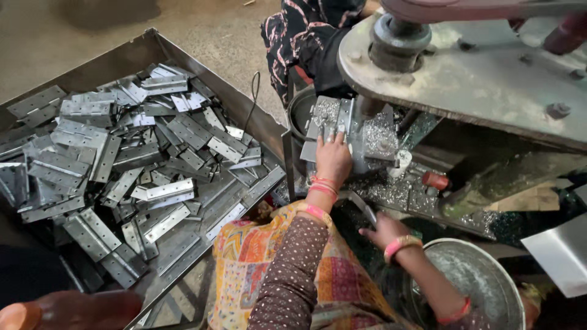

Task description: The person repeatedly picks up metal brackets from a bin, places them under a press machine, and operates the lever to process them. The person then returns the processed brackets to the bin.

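While it presses flat, fingers spread, the left hand pins a grey steel hinge on the machine bed | right hand pinches a thin metal piece | hinge: shavings-dusted.

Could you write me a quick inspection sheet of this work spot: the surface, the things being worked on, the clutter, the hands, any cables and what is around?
Surface: machine bed strewn with shiny metal shavings.
Job's things: flat metal hinge plate lying on the bed under the left hand.
Clutter: big metal tray heaped with grey hinges; round metal bowl at lower right.
Hands: left hand presses flat on the plate; right hand grips a thin metal piece.
Cables: one dark wire beside the tray.
Surroundings: heavy round machine table overhead; another person in dark patterned cloth beyond; bare floor.
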The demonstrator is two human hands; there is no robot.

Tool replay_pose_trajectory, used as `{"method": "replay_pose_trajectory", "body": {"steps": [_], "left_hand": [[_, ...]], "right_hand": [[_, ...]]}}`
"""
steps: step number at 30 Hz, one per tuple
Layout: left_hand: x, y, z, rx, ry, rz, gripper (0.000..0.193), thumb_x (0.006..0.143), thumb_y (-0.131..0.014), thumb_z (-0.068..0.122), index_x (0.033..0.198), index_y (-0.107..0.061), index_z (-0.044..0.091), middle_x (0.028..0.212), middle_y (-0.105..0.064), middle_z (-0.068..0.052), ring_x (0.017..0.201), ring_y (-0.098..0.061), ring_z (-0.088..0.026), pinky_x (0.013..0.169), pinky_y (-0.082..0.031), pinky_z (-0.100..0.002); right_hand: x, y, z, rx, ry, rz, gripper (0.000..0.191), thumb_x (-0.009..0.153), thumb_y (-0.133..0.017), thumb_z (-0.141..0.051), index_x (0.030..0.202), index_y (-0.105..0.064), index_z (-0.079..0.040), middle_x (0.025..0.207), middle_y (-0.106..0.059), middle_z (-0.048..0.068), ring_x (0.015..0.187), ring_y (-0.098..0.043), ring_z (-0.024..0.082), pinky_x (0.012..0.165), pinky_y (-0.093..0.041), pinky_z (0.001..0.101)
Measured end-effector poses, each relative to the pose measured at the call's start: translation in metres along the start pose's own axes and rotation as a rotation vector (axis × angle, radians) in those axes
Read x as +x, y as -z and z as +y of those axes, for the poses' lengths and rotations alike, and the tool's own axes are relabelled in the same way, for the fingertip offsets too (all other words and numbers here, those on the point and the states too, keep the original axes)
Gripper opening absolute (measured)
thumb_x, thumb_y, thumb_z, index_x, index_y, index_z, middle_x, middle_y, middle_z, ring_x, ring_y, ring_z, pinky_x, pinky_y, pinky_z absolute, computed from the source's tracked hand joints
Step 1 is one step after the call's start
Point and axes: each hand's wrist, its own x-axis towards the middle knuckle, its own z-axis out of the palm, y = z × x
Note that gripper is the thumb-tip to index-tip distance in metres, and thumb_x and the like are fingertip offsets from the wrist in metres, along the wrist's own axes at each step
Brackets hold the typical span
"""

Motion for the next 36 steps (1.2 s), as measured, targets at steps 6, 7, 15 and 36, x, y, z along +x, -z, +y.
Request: {"method": "replay_pose_trajectory", "body": {"steps": [6, 7, 15, 36], "left_hand": [[0.008, -0.016, -0.003, -0.012, -0.002, 0.005, 0.026, 0.088, -0.055, 0.018, 0.088, -0.079, 0.007, 0.125, -0.068, -0.011, 0.113, -0.066, -0.030, 0.106, -0.042, -0.058], [0.009, -0.015, -0.004, -0.026, -0.007, 0.015, 0.025, 0.089, -0.055, 0.018, 0.093, -0.078, 0.008, 0.123, -0.069, -0.010, 0.109, -0.067, -0.030, 0.104, -0.043, -0.057], [-0.078, 0.030, -0.064, -0.215, -0.136, 0.329, 0.016, 0.090, -0.059, 0.024, 0.095, -0.066, 0.011, 0.107, -0.068, -0.009, 0.092, -0.068, -0.028, 0.086, -0.053, -0.048], [-0.321, 0.124, -0.383, 0.518, 0.355, -0.070, 0.022, 0.095, -0.055, 0.018, 0.113, -0.067, 0.012, 0.119, -0.068, -0.010, 0.100, -0.069, -0.027, 0.084, -0.055, -0.041]], "right_hand": [[-0.035, -0.070, -0.003, 0.080, -0.217, 0.148, 0.049, 0.092, -0.061, -0.051, 0.115, -0.056, -0.008, 0.087, -0.073, 0.026, 0.086, -0.071, 0.047, 0.076, -0.056, 0.0592], [-0.029, -0.076, 0.003, 0.056, -0.178, 0.173, 0.048, 0.093, -0.061, -0.052, 0.113, -0.057, -0.008, 0.087, -0.073, 0.025, 0.087, -0.071, 0.047, 0.076, -0.056, 0.0592], [0.001, -0.061, 0.040, -0.008, -0.141, 0.050, 0.067, 0.082, -0.069, -0.063, 0.106, -0.068, -0.001, 0.095, -0.074, 0.031, 0.091, -0.072, 0.051, 0.076, -0.058, 0.0580], [0.012, -0.014, 0.047, -0.148, -0.271, -0.023, 0.062, 0.081, -0.074, -0.063, 0.107, -0.075, -0.007, 0.077, -0.074, 0.024, 0.084, -0.078, 0.045, 0.084, -0.059, 0.0540]]}}
